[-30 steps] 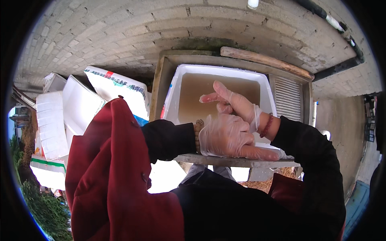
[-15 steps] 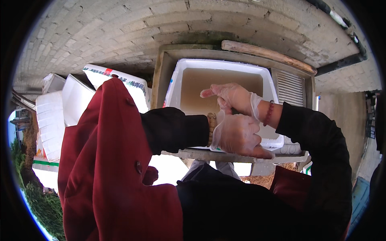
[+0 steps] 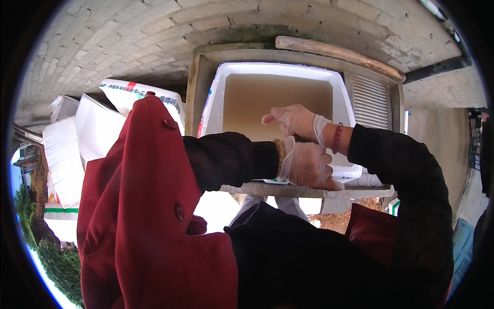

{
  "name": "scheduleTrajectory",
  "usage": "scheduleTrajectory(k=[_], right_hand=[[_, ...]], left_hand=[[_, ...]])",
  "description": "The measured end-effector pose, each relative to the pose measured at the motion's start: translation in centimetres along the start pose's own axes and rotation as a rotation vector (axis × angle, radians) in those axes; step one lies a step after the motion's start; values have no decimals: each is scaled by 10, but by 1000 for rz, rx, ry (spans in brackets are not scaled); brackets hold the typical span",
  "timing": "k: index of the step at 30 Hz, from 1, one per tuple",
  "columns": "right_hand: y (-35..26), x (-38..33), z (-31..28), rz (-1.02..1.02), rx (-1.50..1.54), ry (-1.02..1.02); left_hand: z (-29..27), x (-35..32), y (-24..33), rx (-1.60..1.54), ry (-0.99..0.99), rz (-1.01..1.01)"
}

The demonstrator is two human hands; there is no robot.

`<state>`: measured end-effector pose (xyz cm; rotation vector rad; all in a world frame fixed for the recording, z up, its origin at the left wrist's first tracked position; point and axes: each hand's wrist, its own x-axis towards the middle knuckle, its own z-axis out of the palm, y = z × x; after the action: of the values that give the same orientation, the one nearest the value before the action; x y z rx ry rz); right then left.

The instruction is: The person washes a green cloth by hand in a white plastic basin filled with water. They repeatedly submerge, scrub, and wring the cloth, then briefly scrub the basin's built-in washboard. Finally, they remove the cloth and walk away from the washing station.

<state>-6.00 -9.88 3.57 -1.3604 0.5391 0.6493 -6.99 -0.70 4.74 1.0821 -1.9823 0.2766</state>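
My left hand (image 3: 310,166), in a clear thin glove with a beaded bracelet at the wrist, is closed with its knuckles up. What its curled fingers hold, if anything, is hidden. Just beyond it lies my right hand (image 3: 297,122), gloved alike, a red bracelet on that wrist. One of its fingers points left. The others bend down close to the left glove's cuff and are partly covered, so what they hold cannot be seen. Both hands hang crossed over a white foam box (image 3: 212,103) with cloudy brown water (image 3: 278,98) inside.
The box stands in a concrete sink (image 3: 193,92) with a ribbed washboard slope (image 3: 369,103) on its right. Along the back rim lies a wooden pole (image 3: 334,56), below a block wall (image 3: 154,36). More white foam boxes (image 3: 98,129) are piled at the left.
The view has shifted slightly, so the sink and box sit a little higher and further left. Both hands stay crossed, the left one slightly higher in the picture.
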Motion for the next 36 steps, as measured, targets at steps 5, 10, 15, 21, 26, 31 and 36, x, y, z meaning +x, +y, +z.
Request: scheduleTrajectory(k=[5, 10, 15, 21, 26, 31, 36], right_hand=[[7, -12, -2, 31, 11, 48], [31, -7, -13, -5, 12, 14], [43, -11, -21, -14, 29, 34], [53, -25, -26, -30, 22, 56], [67, -25, -35, -73, 5, 54], [76, -25, -43, -93, -10, 63], [82, -24, -49, -117, -46, 114]], left_hand=[[19, -6, 3, -8, -69, -8], [40, -9, 9, -12, -93, -31], [55, -7, 13, 55, -122, 28], [74, -5, 26, 59, -233, -37], [85, -1, 30, 103, -253, 4], [83, 15, 20, 66, -277, 132], [92, 10, 19, 48, -309, 116]])
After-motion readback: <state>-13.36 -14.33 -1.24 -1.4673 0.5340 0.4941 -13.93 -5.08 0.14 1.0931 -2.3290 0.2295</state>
